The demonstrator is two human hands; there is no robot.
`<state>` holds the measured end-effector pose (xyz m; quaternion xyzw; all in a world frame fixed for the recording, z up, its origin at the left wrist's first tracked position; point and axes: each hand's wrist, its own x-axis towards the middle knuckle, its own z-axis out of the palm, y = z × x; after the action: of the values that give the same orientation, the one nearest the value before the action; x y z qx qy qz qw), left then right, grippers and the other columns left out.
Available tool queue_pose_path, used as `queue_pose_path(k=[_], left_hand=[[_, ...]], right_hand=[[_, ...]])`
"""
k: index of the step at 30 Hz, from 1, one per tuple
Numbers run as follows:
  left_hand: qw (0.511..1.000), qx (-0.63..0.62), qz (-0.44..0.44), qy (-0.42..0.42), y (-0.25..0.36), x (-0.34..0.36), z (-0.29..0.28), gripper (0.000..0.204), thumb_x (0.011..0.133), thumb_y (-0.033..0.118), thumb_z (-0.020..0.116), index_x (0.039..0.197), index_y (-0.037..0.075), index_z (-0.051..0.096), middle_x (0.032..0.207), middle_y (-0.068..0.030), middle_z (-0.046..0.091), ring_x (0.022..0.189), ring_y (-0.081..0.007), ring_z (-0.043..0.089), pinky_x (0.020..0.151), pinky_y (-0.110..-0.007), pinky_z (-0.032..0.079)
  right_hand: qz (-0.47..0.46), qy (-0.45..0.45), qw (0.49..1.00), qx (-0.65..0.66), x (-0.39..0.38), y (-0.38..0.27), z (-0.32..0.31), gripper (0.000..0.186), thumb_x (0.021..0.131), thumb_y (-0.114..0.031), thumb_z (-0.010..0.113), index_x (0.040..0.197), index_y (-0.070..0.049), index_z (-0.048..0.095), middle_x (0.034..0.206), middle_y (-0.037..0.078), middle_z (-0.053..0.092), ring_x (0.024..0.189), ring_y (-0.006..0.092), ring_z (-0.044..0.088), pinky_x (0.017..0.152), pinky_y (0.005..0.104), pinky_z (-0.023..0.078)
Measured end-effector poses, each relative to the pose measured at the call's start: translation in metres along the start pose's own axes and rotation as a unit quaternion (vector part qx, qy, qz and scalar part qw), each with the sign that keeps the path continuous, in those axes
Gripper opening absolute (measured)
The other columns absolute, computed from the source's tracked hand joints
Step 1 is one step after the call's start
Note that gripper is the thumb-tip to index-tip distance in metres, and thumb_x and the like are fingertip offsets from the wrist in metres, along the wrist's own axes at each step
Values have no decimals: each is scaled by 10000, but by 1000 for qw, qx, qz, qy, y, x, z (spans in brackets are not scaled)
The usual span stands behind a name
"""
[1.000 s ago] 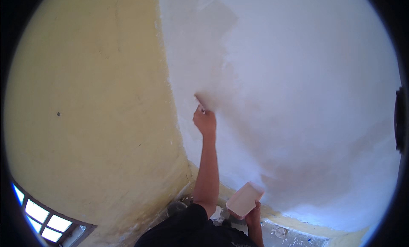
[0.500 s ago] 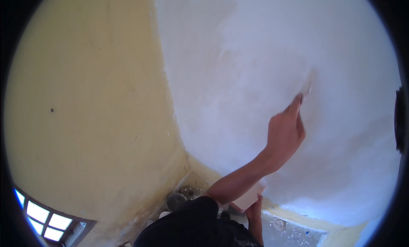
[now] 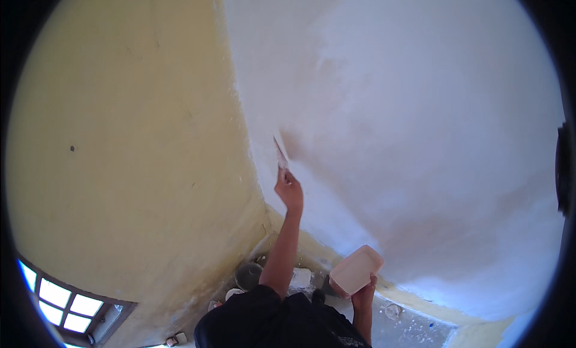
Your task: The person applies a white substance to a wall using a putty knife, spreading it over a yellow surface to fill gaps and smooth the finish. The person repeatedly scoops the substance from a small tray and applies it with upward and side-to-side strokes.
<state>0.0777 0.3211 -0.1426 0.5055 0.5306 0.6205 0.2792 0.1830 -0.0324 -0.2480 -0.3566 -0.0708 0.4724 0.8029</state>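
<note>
L hand (image 3: 290, 192) w/ scraper (image 3: 281, 151), swung left, R hand (image 3: 363, 295) w/ tray (image 3: 357, 270), unblocked

1. The left hand (image 3: 290, 192) grips a flat-bladed tool (image 3: 280, 152) by the whitish, patchy wall (image 3: 420, 138).
2. The right hand (image 3: 363, 295) holds a pale pink tray (image 3: 358, 270).
3. A paned window (image 3: 77, 303) sits low beside the yellow wall (image 3: 132, 138).
4. A round container (image 3: 248, 277) stands below.
</note>
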Motion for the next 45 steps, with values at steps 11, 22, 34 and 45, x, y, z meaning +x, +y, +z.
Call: queue_pose_path(k=[11, 22, 34, 45], left_hand=[[935, -86, 290, -187, -47, -141, -3, 409, 841, -105, 494, 1237, -56, 584, 1273, -241, 587, 1181, -376, 572, 922, -396, 525], [996, -27, -69, 38, -17, 3, 43, 206, 785, 39, 493, 860, -62, 656, 716, -256, 637, 624, -401, 594, 639, -453, 479], [969, -170, 120, -136, 111, -129, 2, 363, 901, -57, 515, 1257, -51, 589, 1005, -267, 680, 841, -277, 715, 686, -313, 535], [948, 13, 319, -5, 54, -69, 51, 508, 846, -109, 468, 1350, -45, 481, 1338, -264, 526, 1262, -407, 493, 993, -421, 477]], right_hand=[[26, -10, 999, 34, -5, -5, 6, 621, 948, -425, 491, 1418, -45, 350, 1352, 128, 503, 1252, 295, 503, 1050, 450, 422], [55, -19, 997, 44, 1, -10, -1, 621, 926, -400, 519, 1409, -40, 368, 1337, 127, 520, 1250, 290, 510, 1051, 446, 425], [64, -31, 997, 12, -4, -14, 5, 651, 919, -428, 523, 1416, -43, 356, 1349, 133, 516, 1255, 297, 510, 1062, 450, 417], [37, -3, 999, 9, -13, -15, 22, 660, 926, -449, 517, 1413, -33, 358, 1346, 131, 518, 1240, 293, 518, 1053, 440, 423]])
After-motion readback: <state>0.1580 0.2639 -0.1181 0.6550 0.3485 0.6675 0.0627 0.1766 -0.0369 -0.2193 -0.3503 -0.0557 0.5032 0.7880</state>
